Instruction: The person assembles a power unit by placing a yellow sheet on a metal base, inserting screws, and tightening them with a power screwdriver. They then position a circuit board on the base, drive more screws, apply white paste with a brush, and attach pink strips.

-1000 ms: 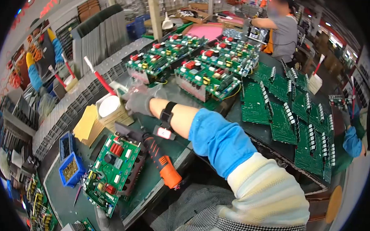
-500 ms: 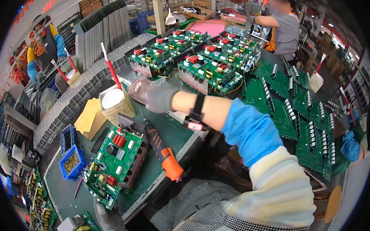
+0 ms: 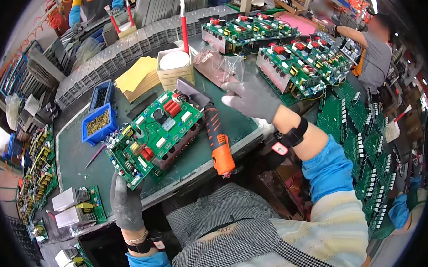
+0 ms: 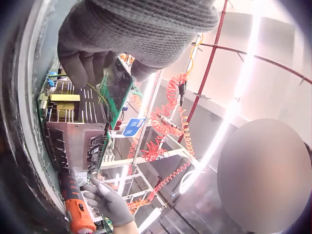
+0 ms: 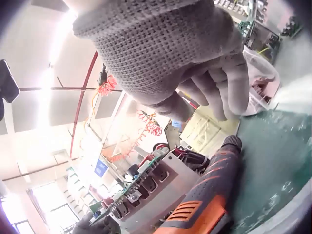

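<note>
A green circuit board, carrying red and black components and a metal heatsink, lies tilted on the bench. My gloved left hand grips its near corner; in the left wrist view the fingers and thumb lie on opposite sides of the board edge. Over the bench, my gloved right hand holds nothing, its fingers loosely extended to the left. Below it lies an orange and black power screwdriver, beside the circuit board. A clear plastic bag with pinkish contents sits just past the right fingertips.
A blue bin of screws stands left of the board, near yellow paper sheets. Behind is a box with a white tub and a red-handled brush. Finished-looking board assemblies and green boards fill the right side.
My right hand has drawn back from beside the white tub and plastic bag, toward me and right. The head view has turned left and down, bringing my left forearm into sight.
</note>
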`<state>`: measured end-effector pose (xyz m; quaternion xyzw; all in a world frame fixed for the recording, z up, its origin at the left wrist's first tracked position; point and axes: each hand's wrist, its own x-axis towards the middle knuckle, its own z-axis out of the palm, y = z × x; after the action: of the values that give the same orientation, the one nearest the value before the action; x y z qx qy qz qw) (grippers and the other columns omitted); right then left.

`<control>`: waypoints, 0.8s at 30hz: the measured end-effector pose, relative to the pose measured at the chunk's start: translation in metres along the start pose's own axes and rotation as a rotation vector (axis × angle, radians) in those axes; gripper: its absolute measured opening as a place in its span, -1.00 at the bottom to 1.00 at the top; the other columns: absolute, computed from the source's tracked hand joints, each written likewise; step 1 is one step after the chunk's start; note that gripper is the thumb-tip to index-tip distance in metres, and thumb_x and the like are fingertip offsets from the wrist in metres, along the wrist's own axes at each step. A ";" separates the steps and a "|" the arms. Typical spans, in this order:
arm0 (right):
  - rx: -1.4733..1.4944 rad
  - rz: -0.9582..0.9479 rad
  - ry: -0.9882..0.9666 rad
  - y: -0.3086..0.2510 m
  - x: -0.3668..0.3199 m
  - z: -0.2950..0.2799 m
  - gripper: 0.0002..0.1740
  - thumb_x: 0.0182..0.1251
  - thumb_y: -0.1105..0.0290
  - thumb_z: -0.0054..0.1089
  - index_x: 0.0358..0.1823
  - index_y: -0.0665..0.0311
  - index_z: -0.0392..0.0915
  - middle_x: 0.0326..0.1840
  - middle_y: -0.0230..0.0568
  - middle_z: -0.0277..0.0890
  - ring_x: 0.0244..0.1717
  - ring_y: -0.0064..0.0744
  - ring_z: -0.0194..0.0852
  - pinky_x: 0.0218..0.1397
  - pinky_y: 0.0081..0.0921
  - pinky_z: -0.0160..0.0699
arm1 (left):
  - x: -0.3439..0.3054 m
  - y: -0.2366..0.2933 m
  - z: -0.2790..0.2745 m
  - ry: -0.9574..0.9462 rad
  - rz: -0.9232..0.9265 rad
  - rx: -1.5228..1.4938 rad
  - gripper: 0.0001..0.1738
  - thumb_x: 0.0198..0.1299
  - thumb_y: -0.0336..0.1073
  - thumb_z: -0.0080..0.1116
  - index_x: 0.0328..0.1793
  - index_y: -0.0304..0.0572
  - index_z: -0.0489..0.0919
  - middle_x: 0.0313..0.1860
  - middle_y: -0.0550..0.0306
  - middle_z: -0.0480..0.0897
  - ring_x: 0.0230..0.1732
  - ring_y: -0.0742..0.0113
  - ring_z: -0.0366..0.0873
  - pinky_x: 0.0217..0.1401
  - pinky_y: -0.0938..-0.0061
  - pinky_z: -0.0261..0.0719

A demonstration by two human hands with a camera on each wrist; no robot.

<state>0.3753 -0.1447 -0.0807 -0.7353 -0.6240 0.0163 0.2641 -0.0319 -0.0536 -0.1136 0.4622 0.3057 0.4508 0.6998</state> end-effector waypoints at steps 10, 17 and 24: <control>0.233 0.623 0.426 0.077 0.078 0.025 -0.11 0.08 -0.01 0.48 0.36 0.33 0.35 0.13 0.20 0.56 0.14 0.04 0.58 0.16 -0.22 0.57 | -0.005 0.006 0.008 -0.043 -0.016 -0.110 -0.43 0.43 -0.07 0.16 0.39 -0.33 0.44 0.16 0.13 0.57 0.10 0.38 0.55 0.05 0.47 0.62; 0.404 0.174 0.072 0.129 0.120 0.075 -0.57 0.27 0.25 0.37 0.13 0.23 0.61 -0.08 -0.28 0.68 -0.12 -0.52 0.57 -0.03 -0.51 0.55 | -0.008 0.006 0.009 -0.038 -0.025 -0.082 -0.44 0.44 -0.06 0.12 0.39 -0.31 0.44 0.19 0.11 0.57 0.12 0.35 0.55 0.08 0.44 0.60; 0.653 0.311 0.048 0.081 0.126 0.082 -0.43 0.30 0.10 0.33 0.27 0.22 0.56 0.18 -0.16 0.59 0.14 -0.38 0.53 0.22 -0.44 0.49 | -0.007 0.001 0.005 -0.068 -0.039 -0.054 -0.35 0.40 0.03 0.12 0.43 -0.30 0.40 0.22 0.08 0.57 0.18 0.29 0.54 0.17 0.37 0.57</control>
<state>0.4476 -0.0044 -0.1462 -0.6986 -0.4601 0.2375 0.4939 -0.0310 -0.0618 -0.1104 0.4523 0.2783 0.4292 0.7306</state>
